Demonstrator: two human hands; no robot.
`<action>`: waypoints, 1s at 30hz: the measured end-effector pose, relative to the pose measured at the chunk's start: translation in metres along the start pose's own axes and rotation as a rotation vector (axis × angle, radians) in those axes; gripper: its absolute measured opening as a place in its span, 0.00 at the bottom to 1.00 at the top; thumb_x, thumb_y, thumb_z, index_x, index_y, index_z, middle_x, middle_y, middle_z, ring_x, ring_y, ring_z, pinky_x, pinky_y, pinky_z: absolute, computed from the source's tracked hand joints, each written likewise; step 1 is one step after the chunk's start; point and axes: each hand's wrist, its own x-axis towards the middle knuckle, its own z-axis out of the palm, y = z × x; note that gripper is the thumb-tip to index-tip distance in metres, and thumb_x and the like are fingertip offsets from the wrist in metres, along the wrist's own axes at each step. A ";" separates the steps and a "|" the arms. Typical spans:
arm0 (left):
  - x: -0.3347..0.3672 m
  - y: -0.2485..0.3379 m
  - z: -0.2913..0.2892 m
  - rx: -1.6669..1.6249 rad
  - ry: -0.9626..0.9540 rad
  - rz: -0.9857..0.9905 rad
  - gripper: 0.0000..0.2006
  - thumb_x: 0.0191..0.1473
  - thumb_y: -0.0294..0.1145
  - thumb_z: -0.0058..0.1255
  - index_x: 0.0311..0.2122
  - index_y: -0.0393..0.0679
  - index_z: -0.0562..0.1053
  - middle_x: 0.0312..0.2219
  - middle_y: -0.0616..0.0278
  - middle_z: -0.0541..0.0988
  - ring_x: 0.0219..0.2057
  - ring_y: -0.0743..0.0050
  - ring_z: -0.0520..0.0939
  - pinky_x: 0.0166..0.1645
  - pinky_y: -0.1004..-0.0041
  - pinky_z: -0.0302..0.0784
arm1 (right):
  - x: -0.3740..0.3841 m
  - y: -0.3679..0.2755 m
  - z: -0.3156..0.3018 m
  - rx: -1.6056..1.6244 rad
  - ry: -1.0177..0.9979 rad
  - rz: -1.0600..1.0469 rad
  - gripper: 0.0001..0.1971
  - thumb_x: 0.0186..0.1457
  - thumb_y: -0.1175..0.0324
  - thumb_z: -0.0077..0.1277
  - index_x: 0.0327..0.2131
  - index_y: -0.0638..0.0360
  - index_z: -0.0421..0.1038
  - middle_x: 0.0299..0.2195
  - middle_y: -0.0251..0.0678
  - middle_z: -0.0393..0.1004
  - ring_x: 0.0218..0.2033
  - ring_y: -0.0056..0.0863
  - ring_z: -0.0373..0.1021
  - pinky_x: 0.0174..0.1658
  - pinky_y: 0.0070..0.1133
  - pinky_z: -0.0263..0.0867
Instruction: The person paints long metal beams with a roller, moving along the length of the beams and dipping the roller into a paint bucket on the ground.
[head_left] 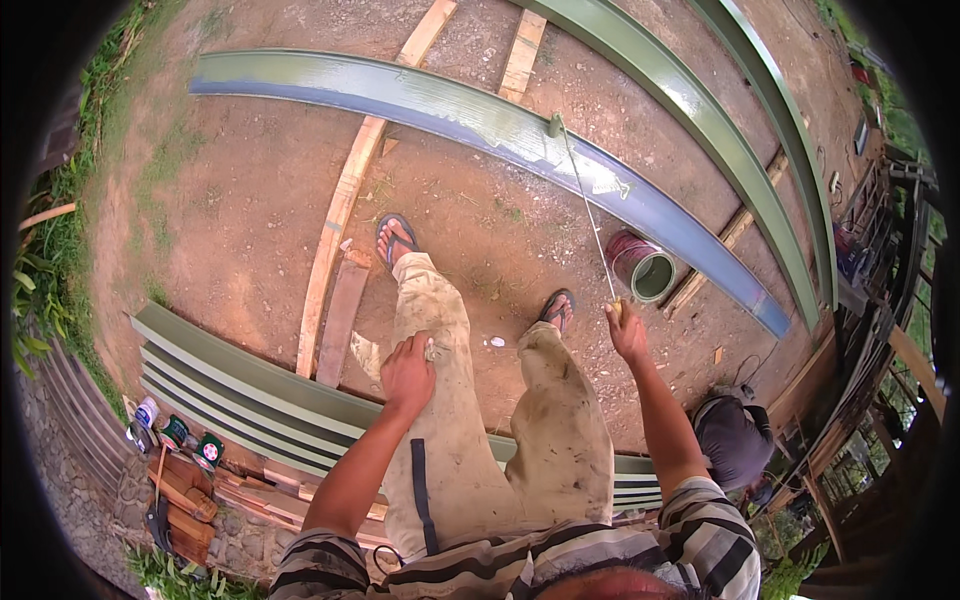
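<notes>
My right hand (pixel 626 332) is closed around the handle of a long, thin-rodded paint roller (pixel 557 126). The roller's green head rests on a long metal beam (pixel 450 106) lying across in front of me. Wet green covers much of the beam's left and middle; its right part is mostly blue-grey. Just beyond my right hand is an open paint can (pixel 654 276), its inside coated green and its outer wall dark red. My left hand (pixel 408 378) is closed against my left thigh, with a small greyish bit at its fingers that I cannot make out.
Wooden battens (pixel 340 210) lie under the beam. More green beams (pixel 690 110) curve along the far right, and stacked green ones (pixel 240 365) lie near left. Several small cans (pixel 174 432) stand by wood pieces. A dark bag-like item (pixel 733 438) is at near right.
</notes>
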 end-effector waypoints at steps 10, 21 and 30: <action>0.071 0.124 0.166 -0.813 0.113 0.142 0.17 0.56 0.21 0.55 0.52 0.41 0.74 0.40 0.50 0.82 0.42 0.45 0.83 0.46 0.57 0.77 | 0.092 0.053 0.152 0.010 0.239 0.017 0.20 0.67 0.49 0.48 0.44 0.58 0.67 0.31 0.62 0.77 0.38 0.67 0.73 0.39 0.52 0.66; 0.063 0.109 0.195 -0.731 -0.104 0.279 0.17 0.57 0.24 0.54 0.53 0.44 0.74 0.42 0.51 0.81 0.45 0.44 0.81 0.50 0.54 0.76 | 0.170 -0.029 0.162 -0.136 0.311 -0.040 0.16 0.66 0.53 0.49 0.45 0.56 0.66 0.33 0.59 0.79 0.37 0.64 0.75 0.42 0.52 0.68; 0.070 0.078 0.193 -0.732 -0.084 0.236 0.22 0.50 0.17 0.50 0.52 0.44 0.74 0.41 0.51 0.81 0.43 0.43 0.81 0.48 0.54 0.75 | 0.113 0.049 0.175 -0.016 0.334 -0.035 0.18 0.66 0.57 0.51 0.49 0.63 0.71 0.32 0.64 0.77 0.38 0.65 0.75 0.39 0.49 0.69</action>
